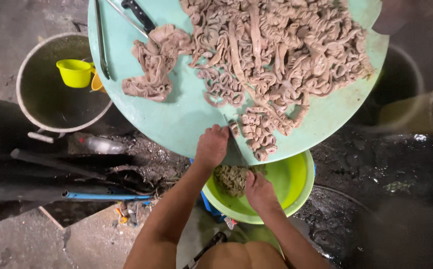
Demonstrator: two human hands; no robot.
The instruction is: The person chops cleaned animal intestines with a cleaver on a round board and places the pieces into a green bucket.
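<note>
At near edge of round pale-green counter (186, 119): left hand (211, 147) presses down on rim, fingers curled over a short intestine piece (234, 129), likely pinning it for cutting. Right hand (258, 192) below edge, grip closed on knife (237, 144), blade angled up to counter edge. Lime-green basin (291, 184) sits under edge, apparently to catch scraped waste (231, 179). Large heap of intestines (281, 55) fills far half; second knife (137, 15) at far-left edge.
</note>
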